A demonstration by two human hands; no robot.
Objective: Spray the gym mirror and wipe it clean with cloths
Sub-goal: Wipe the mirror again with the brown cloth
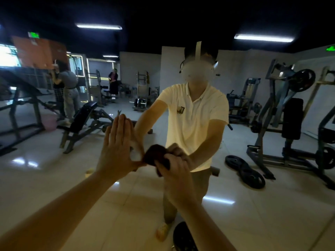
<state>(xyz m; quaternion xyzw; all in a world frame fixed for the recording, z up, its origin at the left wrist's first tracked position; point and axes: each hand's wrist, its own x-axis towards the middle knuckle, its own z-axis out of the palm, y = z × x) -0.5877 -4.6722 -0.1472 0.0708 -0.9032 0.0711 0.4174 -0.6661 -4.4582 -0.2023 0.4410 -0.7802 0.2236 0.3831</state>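
Note:
The gym mirror fills the whole view and reflects me and the room behind. My left hand lies flat against the glass with straight fingers pointing up, meeting its own reflection. Just to its right, my right hand grips a bunched dark red cloth and presses it onto the mirror at chest height. No spray bottle is in view.
Reflected in the mirror are weight benches at left, a plate-loaded machine at right and weight plates on the tiled floor. A dark round object lies near my feet. Other people stand far back left.

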